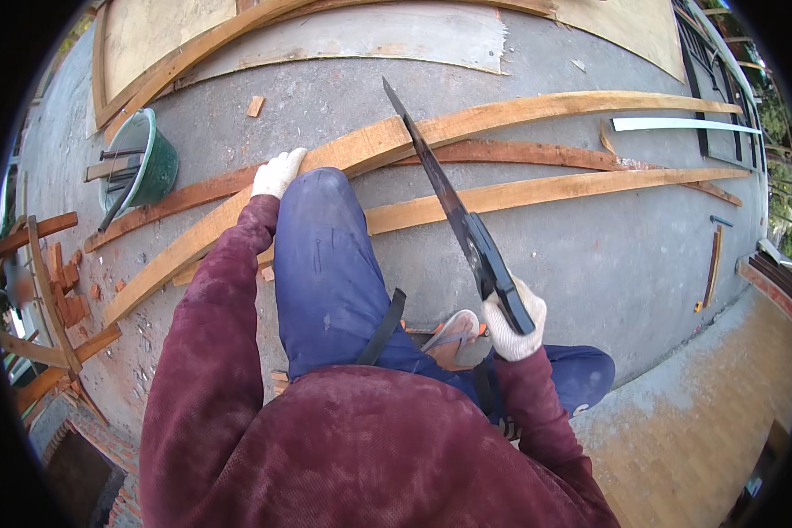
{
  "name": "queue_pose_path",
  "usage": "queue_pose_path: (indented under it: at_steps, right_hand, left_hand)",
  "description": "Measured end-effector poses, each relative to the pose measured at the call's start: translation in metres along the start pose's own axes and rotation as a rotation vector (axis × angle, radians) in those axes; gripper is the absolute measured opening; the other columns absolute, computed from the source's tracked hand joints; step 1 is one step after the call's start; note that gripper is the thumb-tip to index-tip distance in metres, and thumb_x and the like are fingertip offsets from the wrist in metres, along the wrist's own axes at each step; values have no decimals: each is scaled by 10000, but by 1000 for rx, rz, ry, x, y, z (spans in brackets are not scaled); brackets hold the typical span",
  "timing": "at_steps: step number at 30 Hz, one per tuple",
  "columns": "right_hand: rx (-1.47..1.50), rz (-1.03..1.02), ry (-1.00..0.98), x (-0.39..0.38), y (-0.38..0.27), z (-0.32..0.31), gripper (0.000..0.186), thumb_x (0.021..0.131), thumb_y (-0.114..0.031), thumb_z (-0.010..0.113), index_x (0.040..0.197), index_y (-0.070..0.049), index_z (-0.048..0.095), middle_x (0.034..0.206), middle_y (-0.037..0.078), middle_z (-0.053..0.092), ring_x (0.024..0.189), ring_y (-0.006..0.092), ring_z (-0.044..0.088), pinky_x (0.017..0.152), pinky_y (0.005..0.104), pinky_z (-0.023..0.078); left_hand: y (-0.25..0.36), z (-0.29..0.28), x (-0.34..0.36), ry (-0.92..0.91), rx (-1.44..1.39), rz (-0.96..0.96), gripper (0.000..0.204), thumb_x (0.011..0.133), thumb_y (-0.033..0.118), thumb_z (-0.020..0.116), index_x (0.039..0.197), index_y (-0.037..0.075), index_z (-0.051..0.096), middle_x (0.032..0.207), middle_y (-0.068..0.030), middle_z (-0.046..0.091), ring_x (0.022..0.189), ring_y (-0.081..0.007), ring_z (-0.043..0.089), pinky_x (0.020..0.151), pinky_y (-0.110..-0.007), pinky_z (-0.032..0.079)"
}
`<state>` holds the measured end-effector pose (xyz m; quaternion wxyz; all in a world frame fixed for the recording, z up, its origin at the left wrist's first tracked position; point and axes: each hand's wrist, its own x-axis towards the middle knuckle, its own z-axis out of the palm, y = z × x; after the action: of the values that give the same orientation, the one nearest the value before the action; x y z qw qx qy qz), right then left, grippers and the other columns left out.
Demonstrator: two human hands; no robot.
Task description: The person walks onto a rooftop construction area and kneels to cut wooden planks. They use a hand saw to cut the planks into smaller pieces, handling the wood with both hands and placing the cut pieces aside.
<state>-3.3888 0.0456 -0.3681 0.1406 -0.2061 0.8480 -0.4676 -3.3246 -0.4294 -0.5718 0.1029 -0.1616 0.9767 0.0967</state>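
My right hand (512,327), in a white glove, grips the black handle of a hand saw (449,204). Its dark blade points up and away, its tip over a long wooden plank (466,126). My left hand (277,173), also gloved, presses flat on the same plank to the left of the blade. My knee in blue trousers (321,229) rests on or just over the plank beside the left hand. A second plank (572,187) lies parallel below the blade, and a thin reddish strip (537,155) lies between the two.
A green bucket (154,158) holding tools stands at the left. Plywood sheets (352,35) lie at the far side. Broken bricks and wood offcuts (66,282) sit at the left edge. A pale metal strip (678,125) and a small tool (713,264) lie at the right on the concrete.
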Motion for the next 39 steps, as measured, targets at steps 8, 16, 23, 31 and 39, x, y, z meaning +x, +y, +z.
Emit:
queue_pose_path:
  at_steps: [8,16,23,31,39]
  right_hand:
    - [-29,36,-30,16,9,23,512,839,-7,718,1343,61,657,1056,203,780,882,292,796,780,350,615]
    - [-103,134,-43,22,4,23,488,840,3,699,1327,23,681,991,187,773,834,297,784,739,354,603]
    - [5,25,20,58,76,78,496,857,-44,717,1345,25,670,1063,174,781,937,246,789,839,323,600]
    - [36,-88,98,49,62,90,525,846,-76,723,1362,-1,665,1151,228,759,1039,339,773,894,368,608]
    - [63,-122,79,53,59,88,476,842,-92,731,1309,-3,689,1177,232,754,1091,364,752,937,383,598]
  left_hand:
    - [10,-16,6,-164,5,-86,561,986,399,613,1487,169,509,1337,-172,657,1251,-358,641,1023,-489,526]
    - [20,-28,-10,7,-32,-1,640,902,338,718,1463,117,506,1255,-171,651,1190,-363,640,985,-481,519]
    - [33,-50,-21,-37,-87,8,920,699,375,898,1482,125,485,1283,-185,628,1219,-372,619,1069,-474,473]
    - [74,-81,11,-118,-186,35,1171,625,607,922,1542,62,442,1437,-202,576,1318,-384,571,1094,-477,494]
    - [162,-81,50,-193,-20,-45,1046,698,451,907,1546,105,402,1433,-197,591,1327,-384,598,1097,-491,501]
